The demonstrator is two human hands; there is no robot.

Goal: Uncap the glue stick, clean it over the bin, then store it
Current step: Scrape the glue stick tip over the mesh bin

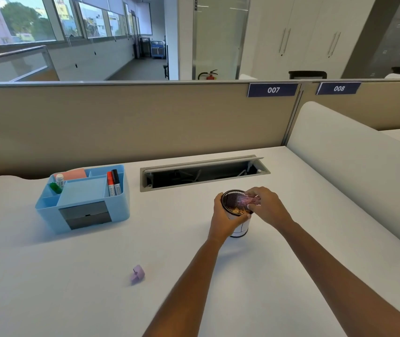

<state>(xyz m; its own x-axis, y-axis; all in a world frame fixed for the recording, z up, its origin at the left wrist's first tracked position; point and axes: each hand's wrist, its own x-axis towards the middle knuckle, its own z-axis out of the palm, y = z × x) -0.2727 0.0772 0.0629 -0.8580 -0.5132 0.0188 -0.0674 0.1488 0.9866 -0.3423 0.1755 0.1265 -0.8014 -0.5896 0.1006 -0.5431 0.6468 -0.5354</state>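
Observation:
A small round bin with a dark mesh rim stands on the white desk. My left hand wraps around its left side and steadies it. My right hand holds the uncapped glue stick over the bin's mouth; the stick is pink and motion-blurred, lying roughly sideways above the rim. The lilac cap lies by itself on the desk, well to the left and nearer to me. A light blue desk organizer sits at the left, with compartments on top and grey drawers in front.
The organizer holds a red marker, a black marker, a small white bottle, a green item and pink notes. An open cable tray is set into the desk behind the bin. Beige partitions enclose the back; a white divider stands at the right.

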